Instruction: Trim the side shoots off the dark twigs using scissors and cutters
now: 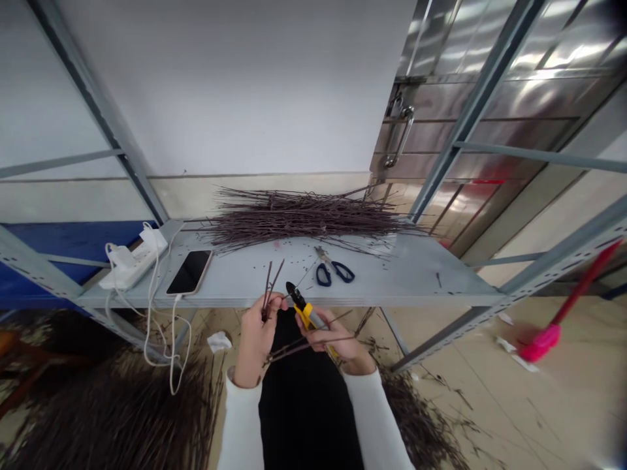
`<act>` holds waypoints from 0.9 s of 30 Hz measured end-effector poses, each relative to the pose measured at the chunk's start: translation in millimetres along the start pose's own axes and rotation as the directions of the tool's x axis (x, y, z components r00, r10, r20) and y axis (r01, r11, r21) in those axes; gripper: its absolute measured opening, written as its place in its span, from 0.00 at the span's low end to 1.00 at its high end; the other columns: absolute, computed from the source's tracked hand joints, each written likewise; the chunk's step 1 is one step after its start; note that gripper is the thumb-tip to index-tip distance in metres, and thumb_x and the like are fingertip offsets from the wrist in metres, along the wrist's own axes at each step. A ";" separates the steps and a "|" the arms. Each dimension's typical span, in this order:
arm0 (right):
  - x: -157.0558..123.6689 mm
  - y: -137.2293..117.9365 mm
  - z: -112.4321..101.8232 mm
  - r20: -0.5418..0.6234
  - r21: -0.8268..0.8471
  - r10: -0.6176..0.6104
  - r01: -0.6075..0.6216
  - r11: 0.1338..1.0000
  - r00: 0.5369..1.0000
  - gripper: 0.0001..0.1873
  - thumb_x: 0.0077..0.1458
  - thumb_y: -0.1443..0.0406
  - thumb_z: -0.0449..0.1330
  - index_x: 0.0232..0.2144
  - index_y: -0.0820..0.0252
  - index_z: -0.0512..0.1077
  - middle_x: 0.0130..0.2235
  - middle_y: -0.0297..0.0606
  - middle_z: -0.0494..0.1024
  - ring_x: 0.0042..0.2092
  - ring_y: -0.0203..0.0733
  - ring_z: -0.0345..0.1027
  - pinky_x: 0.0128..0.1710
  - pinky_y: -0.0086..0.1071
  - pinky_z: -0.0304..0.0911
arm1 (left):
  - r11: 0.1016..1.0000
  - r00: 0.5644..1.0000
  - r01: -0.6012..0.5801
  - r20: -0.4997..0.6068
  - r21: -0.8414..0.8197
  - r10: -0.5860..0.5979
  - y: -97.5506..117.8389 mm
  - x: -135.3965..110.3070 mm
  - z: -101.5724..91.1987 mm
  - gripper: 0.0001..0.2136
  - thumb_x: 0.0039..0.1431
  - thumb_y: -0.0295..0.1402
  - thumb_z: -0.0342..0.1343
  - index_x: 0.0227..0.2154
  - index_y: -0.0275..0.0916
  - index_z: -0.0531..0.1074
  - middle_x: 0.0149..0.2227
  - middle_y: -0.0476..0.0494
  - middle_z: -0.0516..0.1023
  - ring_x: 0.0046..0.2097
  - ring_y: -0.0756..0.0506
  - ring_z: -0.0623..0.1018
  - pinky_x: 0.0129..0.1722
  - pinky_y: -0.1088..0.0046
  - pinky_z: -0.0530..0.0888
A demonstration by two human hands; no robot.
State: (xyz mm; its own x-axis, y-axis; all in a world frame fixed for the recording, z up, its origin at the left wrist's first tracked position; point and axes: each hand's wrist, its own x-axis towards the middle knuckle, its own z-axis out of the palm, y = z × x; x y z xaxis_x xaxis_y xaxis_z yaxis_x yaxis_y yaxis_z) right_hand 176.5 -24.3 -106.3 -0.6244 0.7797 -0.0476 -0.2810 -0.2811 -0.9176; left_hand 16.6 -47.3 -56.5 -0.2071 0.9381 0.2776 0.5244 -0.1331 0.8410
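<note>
Several thin dark twigs [269,287] are gripped in my left hand [258,331], their cut tops pointing up above the fingers and longer ends trailing below toward the right. My right hand [327,333] is wrapped round yellow-and-grey cutting pliers [306,311]. The black jaws of the pliers sit close beside my left fingertips, at one twig; whether they touch it I cannot tell. Just beyond, a pair of scissors [328,267] with dark blue handles lies on the grey shelf [392,281]. A big bundle of dark twigs [304,219] stretches across the back of that shelf.
On the shelf's left lie a phone [190,273] with a white cable and a white power strip [134,260]. Metal uprights [443,150] stand at both sides. Twig piles [117,411] cover the floor left and right. A pink broom [539,343] leans at right.
</note>
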 end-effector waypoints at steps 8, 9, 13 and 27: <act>7.8 2.2 -5.0 -0.155 -0.470 -0.405 0.294 0.832 0.901 0.13 0.43 0.70 0.55 0.36 0.57 0.67 0.28 0.30 0.64 0.28 0.33 0.57 0.27 0.27 0.56 | 0.997 0.996 0.014 0.093 -0.073 -0.007 10.2 -3.3 10.1 0.13 0.62 0.40 0.43 0.27 0.41 0.68 0.23 0.48 0.76 0.28 0.46 0.76 0.35 0.71 0.70; 9.2 2.5 -4.2 -0.197 -0.585 -0.473 0.284 0.760 0.859 0.14 0.42 0.70 0.55 0.36 0.57 0.66 0.29 0.31 0.65 0.29 0.34 0.58 0.30 0.28 0.57 | 0.998 0.997 0.019 0.081 -0.057 -0.014 10.5 -3.7 11.0 0.13 0.62 0.40 0.44 0.27 0.41 0.68 0.22 0.48 0.76 0.28 0.46 0.76 0.35 0.71 0.70; 12.6 5.4 0.4 -0.335 -0.888 -0.688 0.029 0.460 0.644 0.17 0.43 0.68 0.56 0.40 0.57 0.66 0.33 0.35 0.70 0.30 0.38 0.63 0.31 0.30 0.59 | 0.998 0.998 0.057 -0.032 0.000 -0.057 14.4 -7.1 13.4 0.13 0.61 0.40 0.45 0.29 0.41 0.70 0.22 0.48 0.76 0.27 0.45 0.76 0.34 0.71 0.69; 13.9 19.7 6.2 -0.475 -0.879 -0.836 -0.110 0.464 0.274 0.14 0.45 0.68 0.54 0.38 0.56 0.64 0.32 0.38 0.68 0.34 0.43 0.61 0.35 0.34 0.58 | 0.998 0.999 0.008 0.055 -0.063 -0.005 49.0 -18.8 22.3 0.11 0.61 0.36 0.44 0.28 0.42 0.70 0.21 0.50 0.73 0.26 0.47 0.74 0.31 0.76 0.68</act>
State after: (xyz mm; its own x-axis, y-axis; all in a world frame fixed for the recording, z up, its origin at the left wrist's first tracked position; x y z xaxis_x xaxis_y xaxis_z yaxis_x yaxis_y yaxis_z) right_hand 157.8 -22.5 -122.5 0.4100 0.7150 0.5662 0.5792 0.2754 -0.7672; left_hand 64.6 -64.2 -30.9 -0.1641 0.9548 0.2480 0.4698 -0.1454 0.8707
